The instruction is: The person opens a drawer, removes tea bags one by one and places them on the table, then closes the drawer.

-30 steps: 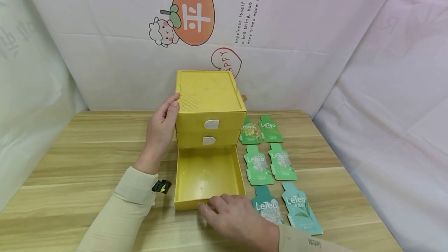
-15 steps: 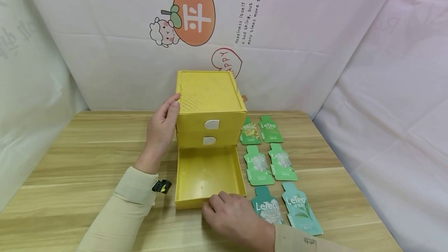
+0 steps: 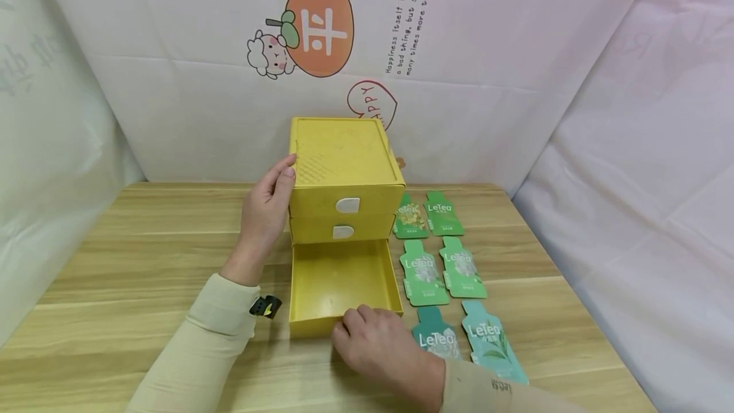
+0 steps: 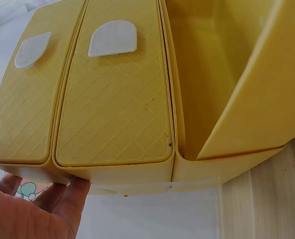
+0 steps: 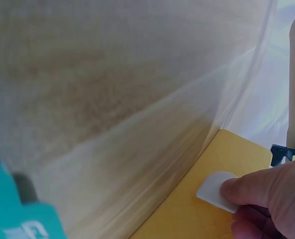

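A yellow three-tier drawer box (image 3: 344, 152) stands upright mid-table. Its upper two drawers are closed, while the bottom drawer (image 3: 329, 279) is pulled out with nothing lying in it. My left hand (image 3: 265, 212) rests its outstretched fingers along the box's upper left side. At the front of the bottom drawer, my right hand (image 3: 381, 350) has its fingers curled at the rim. In the right wrist view, the thumb lies on the drawer's white pull tab (image 5: 212, 186), with fingers bent beneath. White pull tabs (image 4: 113, 39) on the upper drawers show in the left wrist view.
Several flat LeTea tea packets lie in two columns right of the box: green packets (image 3: 424, 273) farther back, a dark teal packet (image 3: 432, 324) and a light teal packet (image 3: 493, 346) in front. A white printed cloth (image 3: 201, 101) hangs behind the wooden table (image 3: 143, 273).
The bottom drawer has slid slightly inward, its front edge moving toward the box. The right hand moved with it, its fingers drawing closer together. The left hand keeps its place.
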A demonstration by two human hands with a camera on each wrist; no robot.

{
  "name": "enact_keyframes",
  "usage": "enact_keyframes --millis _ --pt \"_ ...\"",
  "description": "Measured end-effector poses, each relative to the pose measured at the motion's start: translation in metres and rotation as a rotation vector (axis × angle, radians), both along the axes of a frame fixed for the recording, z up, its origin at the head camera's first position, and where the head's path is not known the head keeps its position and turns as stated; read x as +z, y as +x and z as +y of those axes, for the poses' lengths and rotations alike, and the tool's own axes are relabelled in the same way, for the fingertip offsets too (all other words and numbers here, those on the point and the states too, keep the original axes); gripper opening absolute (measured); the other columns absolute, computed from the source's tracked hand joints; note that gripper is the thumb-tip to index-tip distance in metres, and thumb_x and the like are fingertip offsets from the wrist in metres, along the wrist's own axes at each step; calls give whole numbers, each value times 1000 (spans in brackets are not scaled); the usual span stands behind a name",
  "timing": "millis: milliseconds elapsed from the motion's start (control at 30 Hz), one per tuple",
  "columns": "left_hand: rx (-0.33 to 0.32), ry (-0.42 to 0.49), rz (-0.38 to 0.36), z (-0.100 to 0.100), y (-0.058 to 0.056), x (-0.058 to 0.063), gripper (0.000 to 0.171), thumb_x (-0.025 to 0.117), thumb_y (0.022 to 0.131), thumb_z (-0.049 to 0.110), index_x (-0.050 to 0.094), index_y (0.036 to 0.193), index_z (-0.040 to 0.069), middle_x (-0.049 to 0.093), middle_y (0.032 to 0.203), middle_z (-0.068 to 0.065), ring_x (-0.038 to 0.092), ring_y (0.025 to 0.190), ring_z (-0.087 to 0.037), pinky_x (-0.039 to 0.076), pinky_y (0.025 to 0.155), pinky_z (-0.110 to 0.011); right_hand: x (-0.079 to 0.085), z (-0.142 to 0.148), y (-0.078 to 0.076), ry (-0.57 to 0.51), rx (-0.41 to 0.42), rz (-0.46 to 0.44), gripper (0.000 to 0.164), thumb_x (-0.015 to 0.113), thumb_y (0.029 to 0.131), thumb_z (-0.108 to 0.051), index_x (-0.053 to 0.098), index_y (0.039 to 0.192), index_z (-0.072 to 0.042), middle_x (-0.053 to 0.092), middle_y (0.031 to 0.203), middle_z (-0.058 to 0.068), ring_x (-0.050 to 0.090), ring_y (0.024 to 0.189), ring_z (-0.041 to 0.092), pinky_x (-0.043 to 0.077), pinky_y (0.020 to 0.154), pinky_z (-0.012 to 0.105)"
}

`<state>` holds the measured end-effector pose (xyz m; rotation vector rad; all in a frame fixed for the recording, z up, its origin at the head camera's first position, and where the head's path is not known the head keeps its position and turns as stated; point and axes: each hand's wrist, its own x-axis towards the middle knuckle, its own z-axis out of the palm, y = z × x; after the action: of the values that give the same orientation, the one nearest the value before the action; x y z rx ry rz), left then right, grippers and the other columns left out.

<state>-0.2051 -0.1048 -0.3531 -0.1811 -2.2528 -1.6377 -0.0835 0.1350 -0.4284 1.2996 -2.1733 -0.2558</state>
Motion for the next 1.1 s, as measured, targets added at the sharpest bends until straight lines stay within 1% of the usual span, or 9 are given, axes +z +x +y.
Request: enact_keyframes --millis 233,433,533,600,667,733,900,1100 --pt "-4 3 3 0 0 -1 52 40 111 53 53 155 29 50 159 6 47 147 -19 40 118 -49 1 -3 -10 -11 4 9 47 25 104 0 63 81 -14 54 72 -2 47 57 9 44 46 21" --pt "-4 1 16 0 -1 -1 50 40 111 52 54 154 29 52 158 6 48 146 -20 41 117 -50 -1 -6 -18 -12 -8 9 40 30 98 4 59 78 -15 52 70 -2 43 56 8 42 45 21" --pt "-2 -3 18 0 -1 -1 51 40 111 52 54 154 29 52 158 6 47 146 -20 41 117 -50 -1 -7 -22 -11 -23 3 32 41 95 5 57 76 -15 50 69 -2 43 55 9 40 44 21" --pt "1 -4 19 1 -1 -1 51 40 111 52 54 154 28 52 158 6 47 147 -20 41 118 -50 -1 -8 -25 -5 -33 0 26 50 92 4 56 75 -15 49 68 -2 43 55 9 40 44 22" --pt "5 -5 17 1 -1 -1 52 40 111 53 54 154 29 51 158 6 47 147 -19 41 118 -50 0 -8 -28 11 -48 -5 24 58 90 3 56 75 -16 49 68 -3 43 55 9 40 44 22" --pt "8 -5 15 1 -1 -2 52 40 110 54 54 154 29 51 158 6 47 147 -20 40 118 -50 0 -9 -31 24 -62 -6 25 62 90 3 56 75 -16 50 68 -3 43 56 8 41 44 21" --pt "13 0 10 1 -1 -2 53 40 110 55 54 154 30 52 158 6 47 147 -20 41 118 -50 2 -11 -38 51 -91 2 23 66 89 2 60 77 -17 52 69 -3 46 56 9 42 45 21" --pt "14 2 9 1 -1 -1 54 40 110 56 54 154 30 51 158 7 46 147 -18 40 118 -49 5 -11 -45 82 -114 -30 19 68 88 1 62 83 -16 55 73 -1 51 60 10 48 46 23"
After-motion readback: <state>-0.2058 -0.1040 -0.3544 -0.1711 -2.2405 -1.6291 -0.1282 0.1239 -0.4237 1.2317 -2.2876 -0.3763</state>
